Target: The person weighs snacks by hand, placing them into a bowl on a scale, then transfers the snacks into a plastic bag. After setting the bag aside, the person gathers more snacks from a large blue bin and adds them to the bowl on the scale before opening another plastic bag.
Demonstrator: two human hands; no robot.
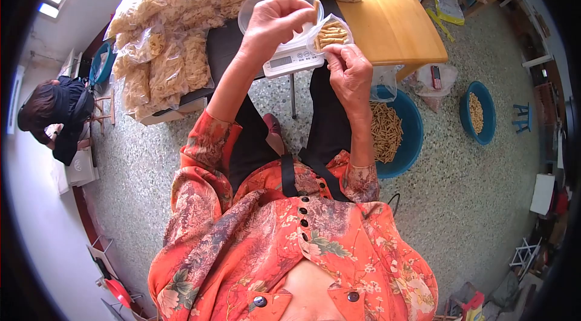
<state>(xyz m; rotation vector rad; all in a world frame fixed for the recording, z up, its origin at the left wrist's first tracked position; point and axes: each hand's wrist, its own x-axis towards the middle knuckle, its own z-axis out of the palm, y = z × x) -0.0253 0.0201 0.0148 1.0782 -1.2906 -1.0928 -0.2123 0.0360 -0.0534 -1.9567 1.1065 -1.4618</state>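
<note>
My left hand (279, 23) is closed over the kitchen scale, with a tan snack stick (316, 7) pinched at its fingertips. Just right of it, a small clear plastic bag (331, 35) gapes at the top and shows several similar sticks inside. The thumb and fingers of my right hand (351, 68) grip the near edge of this bag. Beneath my hands stands the white digital scale (293, 63), its display facing me. A clear round bowl (244, 13) rests on the scale, partly hidden by my left hand.
Packed bags of snacks (175, 9) are heaped on the dark table at left. A wooden chair (393, 21) stands at right. Blue tubs of sticks (411, 139) and pale pieces (477, 112) sit on the floor, near a phone (436, 77). Another person (66, 109) bends at far left.
</note>
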